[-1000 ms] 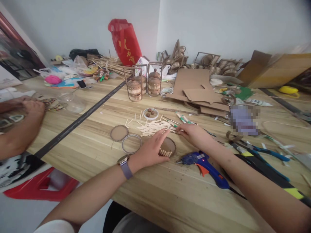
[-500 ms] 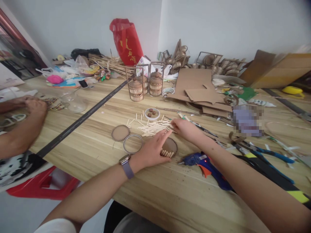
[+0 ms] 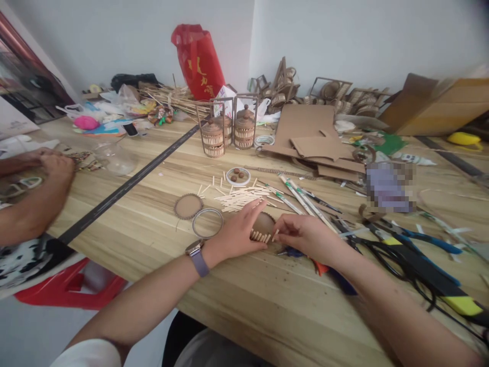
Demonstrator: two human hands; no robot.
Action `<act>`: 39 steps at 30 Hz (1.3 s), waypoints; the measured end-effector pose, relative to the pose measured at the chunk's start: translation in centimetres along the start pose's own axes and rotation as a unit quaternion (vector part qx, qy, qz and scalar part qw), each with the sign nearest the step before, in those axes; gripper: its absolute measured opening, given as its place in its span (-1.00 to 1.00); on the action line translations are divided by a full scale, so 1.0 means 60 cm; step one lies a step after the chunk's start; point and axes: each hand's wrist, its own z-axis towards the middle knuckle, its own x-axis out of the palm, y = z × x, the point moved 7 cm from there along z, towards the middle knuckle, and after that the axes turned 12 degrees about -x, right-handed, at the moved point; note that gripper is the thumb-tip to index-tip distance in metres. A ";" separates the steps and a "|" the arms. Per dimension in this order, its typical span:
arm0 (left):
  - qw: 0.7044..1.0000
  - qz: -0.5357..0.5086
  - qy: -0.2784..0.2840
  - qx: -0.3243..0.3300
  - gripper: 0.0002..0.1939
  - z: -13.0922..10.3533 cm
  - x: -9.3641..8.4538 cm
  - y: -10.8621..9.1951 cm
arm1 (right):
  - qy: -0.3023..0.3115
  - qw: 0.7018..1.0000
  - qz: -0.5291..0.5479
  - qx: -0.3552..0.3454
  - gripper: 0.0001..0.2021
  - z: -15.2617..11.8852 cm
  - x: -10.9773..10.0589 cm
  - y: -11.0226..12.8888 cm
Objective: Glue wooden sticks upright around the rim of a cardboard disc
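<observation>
My left hand (image 3: 239,232) curves round the left side of a small round cardboard base (image 3: 264,224), thumb at the near edge and fingers at the far side. A row of short pale sticks (image 3: 260,237) stands along the base's near rim. At its right edge, my right hand (image 3: 300,234) is closed in a pinch on a short wooden stick (image 3: 275,234). Behind my hands lies a loose pile of such sticks (image 3: 242,198). A second cardboard disc (image 3: 188,206) and a pale ring (image 3: 207,223) rest to the left. The glue gun (image 3: 340,281) is partly hidden under my right forearm.
Pliers (image 3: 428,242), scissors (image 3: 401,270) and cut strips lie to the right. Finished little tiered baskets (image 3: 213,140) stand behind, near cardboard sheets (image 3: 305,125) and a red bag (image 3: 198,63). Another person's hands (image 3: 55,165) work at the left.
My right hand has come from the stick pile toward me to the base's right edge, with a stick in its fingers. My left hand stays at the base.
</observation>
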 end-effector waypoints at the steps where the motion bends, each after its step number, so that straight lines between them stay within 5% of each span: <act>1: 1.000 -0.001 -0.001 0.001 0.11 0.000 0.000 0.000 | 0.008 1.000 -0.006 0.001 -0.92 0.000 0.003 0.003; 39: 1.000 0.010 -0.001 0.008 0.14 -0.001 0.001 -0.001 | 0.012 0.966 -0.215 -0.145 -0.87 0.005 0.016 0.038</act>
